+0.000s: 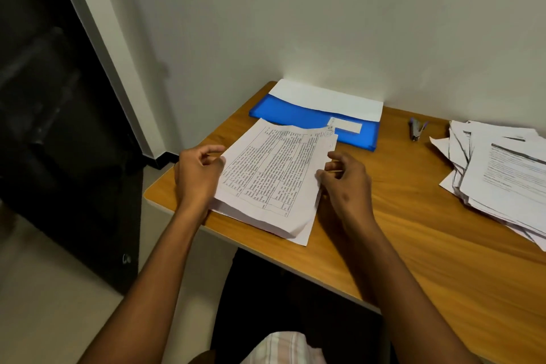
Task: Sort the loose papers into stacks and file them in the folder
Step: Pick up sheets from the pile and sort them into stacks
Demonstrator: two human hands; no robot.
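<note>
On the near-left corner of the wooden desk point(384, 245) lies a squared stack of printed sheets point(271, 180), top sheet a ruled table of text, turned at an angle to the desk edge. Left hand point(198, 174) at the stack's left edge, fingers loosely curled, thumb and forefinger tips near the paper; cannot tell whether they pinch the edge or merely touch it. Right hand point(345, 183) at the stack's right edge, fingers curled at the margin; likewise cannot tell if any sheet is held. Judgement: the hands look set to square the stack, one on each side. Progress: partial. One stack formed; a large loose heap of papers point(499, 174) lies fanned and untidy at the desk's right end, well apart from the stack, so sorting looks far from finished. Container: blue folder point(295, 115) lies flat just beyond the stack, against the wall, the stack's far corner overlapping its near edge. A white sheet point(328, 97) shows along the folder's far side; cannot tell whether it is filed inside or lying on top. White label point(345, 126) on the folder cover. No sign the stack has gone in yet; filing remains. Stapler point(416, 129) between folder and loose heap, untouched.
</note>
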